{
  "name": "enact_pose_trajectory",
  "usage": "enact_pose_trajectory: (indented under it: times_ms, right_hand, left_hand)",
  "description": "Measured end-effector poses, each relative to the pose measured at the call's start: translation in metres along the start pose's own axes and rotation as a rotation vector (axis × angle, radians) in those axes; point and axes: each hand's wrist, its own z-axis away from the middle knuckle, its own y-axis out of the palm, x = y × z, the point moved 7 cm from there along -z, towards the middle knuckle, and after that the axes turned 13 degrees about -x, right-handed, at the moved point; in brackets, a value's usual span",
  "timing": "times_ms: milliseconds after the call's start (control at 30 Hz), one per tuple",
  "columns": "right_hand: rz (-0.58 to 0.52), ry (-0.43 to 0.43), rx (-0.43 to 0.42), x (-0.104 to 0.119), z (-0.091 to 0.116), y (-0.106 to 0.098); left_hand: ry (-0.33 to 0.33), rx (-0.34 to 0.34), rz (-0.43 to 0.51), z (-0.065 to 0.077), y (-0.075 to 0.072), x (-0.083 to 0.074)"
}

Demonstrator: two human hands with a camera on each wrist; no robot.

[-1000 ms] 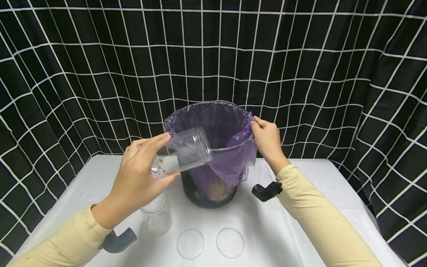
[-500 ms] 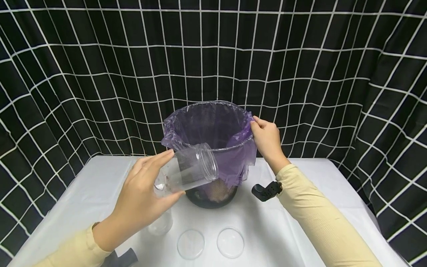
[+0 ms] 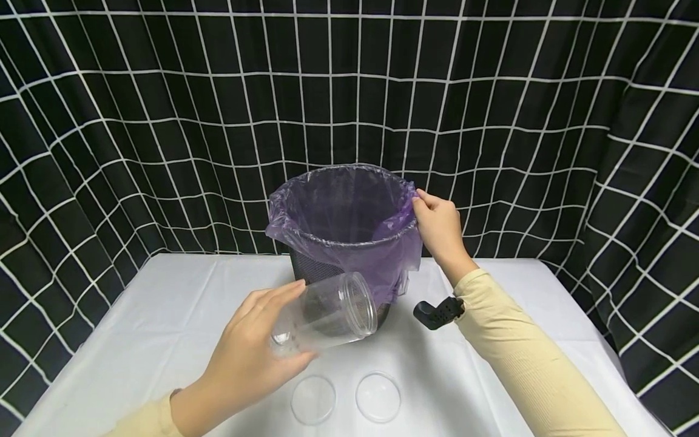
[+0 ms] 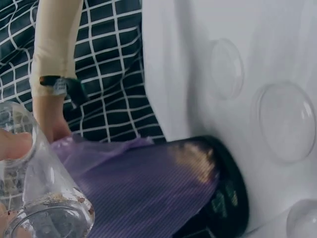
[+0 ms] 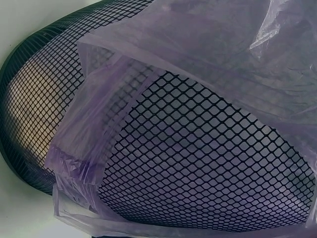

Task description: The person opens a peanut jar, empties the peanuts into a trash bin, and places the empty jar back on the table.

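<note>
My left hand [image 3: 253,352] grips a clear jar [image 3: 327,312] around its base end. The jar lies tilted on its side in the air, its open mouth facing right, in front of the mesh trash bin [image 3: 310,264]. Small brownish bits cling near its bottom, seen in the left wrist view. A purple trash bag [image 3: 377,264] lines the bin and folds over the rim. At the rim's right side my right hand [image 3: 441,227] pinches the bag's edge. The right wrist view shows the bag draped loosely over the mesh [image 5: 198,148].
Two round clear lids [image 3: 314,400] lie side by side on the white-covered table [image 3: 164,309] near its front. Part of another clear jar [image 4: 302,220] shows at the left wrist view's corner; my left hand hides it in the head view. A black gridded curtain [image 3: 344,91] encloses the table.
My left hand has moved the jar down and to the right, from in front of the bin's rim to low before its body. The right hand stays on the bag's edge.
</note>
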Motion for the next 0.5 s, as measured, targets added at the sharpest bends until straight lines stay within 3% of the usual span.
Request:
enact_pose_trajectory:
  times_ms: [500]
  right_hand:
    - [-0.015, 0.001, 0.004, 0.002, 0.002, 0.000]
  left_hand:
    - [-0.119, 0.098, 0.076, 0.039, 0.023, -0.001]
